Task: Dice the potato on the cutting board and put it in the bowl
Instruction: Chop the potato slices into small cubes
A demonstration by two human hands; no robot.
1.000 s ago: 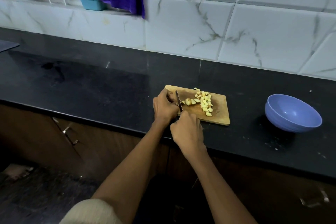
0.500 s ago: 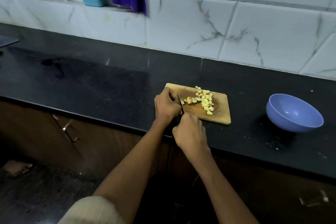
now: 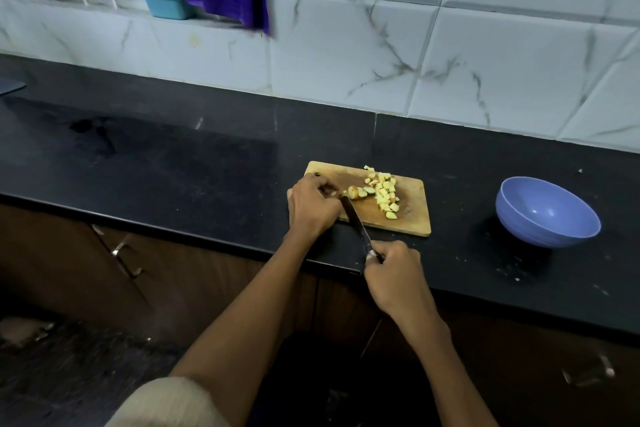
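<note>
R hand grips knife; L hand fingers curled, pinning potato end on cutting board, dice beside. Keep fingertips tucked, slice straight; bowl well right of board

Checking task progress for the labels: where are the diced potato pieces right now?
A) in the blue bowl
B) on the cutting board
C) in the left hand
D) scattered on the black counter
B: the diced potato pieces lie in a pile on the cutting board, and the blue bowl to its right holds nothing.
</note>
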